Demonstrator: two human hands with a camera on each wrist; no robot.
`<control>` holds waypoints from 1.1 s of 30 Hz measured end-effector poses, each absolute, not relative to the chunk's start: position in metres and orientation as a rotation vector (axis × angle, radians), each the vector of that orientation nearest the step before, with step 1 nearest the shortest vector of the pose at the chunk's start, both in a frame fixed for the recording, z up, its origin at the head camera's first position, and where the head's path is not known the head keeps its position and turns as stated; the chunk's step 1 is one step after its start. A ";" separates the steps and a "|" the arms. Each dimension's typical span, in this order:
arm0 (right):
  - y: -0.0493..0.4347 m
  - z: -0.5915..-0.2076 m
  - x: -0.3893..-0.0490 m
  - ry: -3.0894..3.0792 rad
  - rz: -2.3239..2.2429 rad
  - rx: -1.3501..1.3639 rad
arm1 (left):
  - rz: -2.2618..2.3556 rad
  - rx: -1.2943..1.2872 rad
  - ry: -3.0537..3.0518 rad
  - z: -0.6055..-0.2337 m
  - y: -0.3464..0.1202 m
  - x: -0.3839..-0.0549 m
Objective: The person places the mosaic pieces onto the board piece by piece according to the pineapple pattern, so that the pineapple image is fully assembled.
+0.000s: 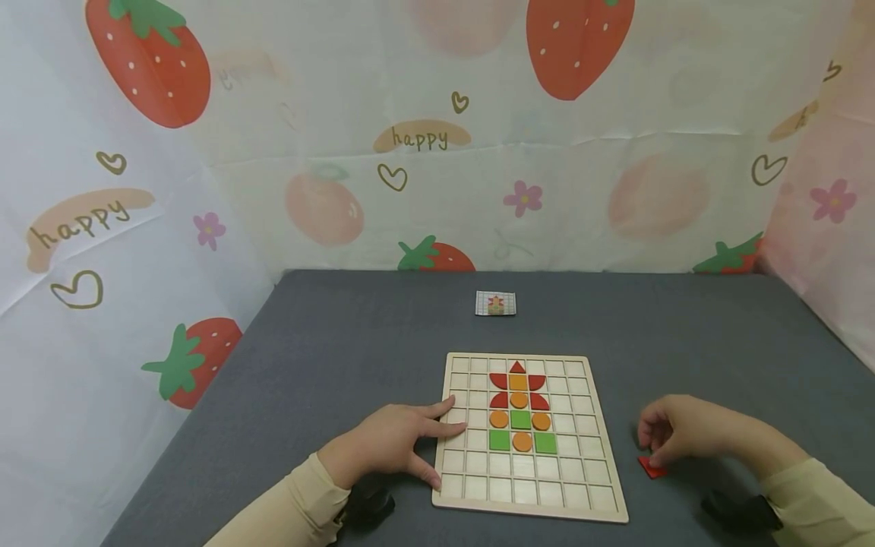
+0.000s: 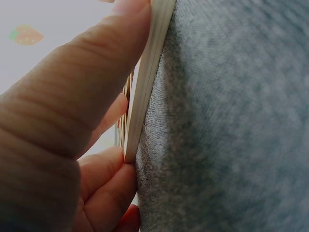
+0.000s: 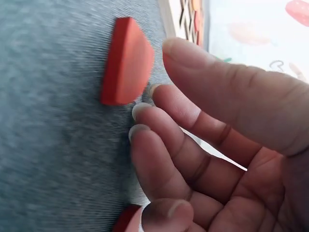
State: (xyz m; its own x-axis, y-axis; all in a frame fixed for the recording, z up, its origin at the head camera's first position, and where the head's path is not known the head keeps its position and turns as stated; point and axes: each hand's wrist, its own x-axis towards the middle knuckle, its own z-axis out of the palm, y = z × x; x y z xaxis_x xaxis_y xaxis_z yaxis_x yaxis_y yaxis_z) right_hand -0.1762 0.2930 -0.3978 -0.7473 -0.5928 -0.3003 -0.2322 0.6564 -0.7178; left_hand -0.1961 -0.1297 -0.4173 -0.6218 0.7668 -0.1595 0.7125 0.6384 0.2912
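Observation:
My left hand (image 1: 390, 442) lies with its fingers spread at the left side of a wooden grid board (image 1: 478, 486). In the left wrist view its thumb (image 2: 77, 77) runs along the pale board edge (image 2: 145, 92). My right hand (image 1: 693, 433) hovers low over the cloth, right of the board, above a red piece (image 1: 652, 469) partly hidden by the fingers. The right wrist view shows loosely bent fingers beside a red block (image 3: 129, 63) with a straight side and a rounded one; nothing is between thumb and fingers. Another red piece (image 3: 126, 220) shows near the little finger.
Red, orange and green pieces, among them a green square (image 1: 520, 419) and a red triangle (image 1: 517, 368), form a figure on the board. Behind it lies a small card (image 1: 495, 304) with a similar figure. A grey cloth (image 1: 355, 342) covers the table; printed curtains (image 1: 581, 190) surround it.

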 end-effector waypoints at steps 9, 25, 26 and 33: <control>0.292 -0.403 -0.171 2.378 -0.869 -0.662 | 0.306 1.213 2.593 -0.418 -0.131 -0.196; 0.287 -0.395 -0.175 2.412 -0.816 -0.716 | 0.308 1.231 2.591 -0.421 -0.132 -0.197; 0.286 -0.394 -0.176 2.425 -0.818 -0.722 | 0.309 1.226 2.590 -0.421 -0.132 -0.197; 0.276 -0.383 -0.180 2.479 -0.861 -0.750 | 0.312 1.227 2.589 -0.421 -0.132 -0.197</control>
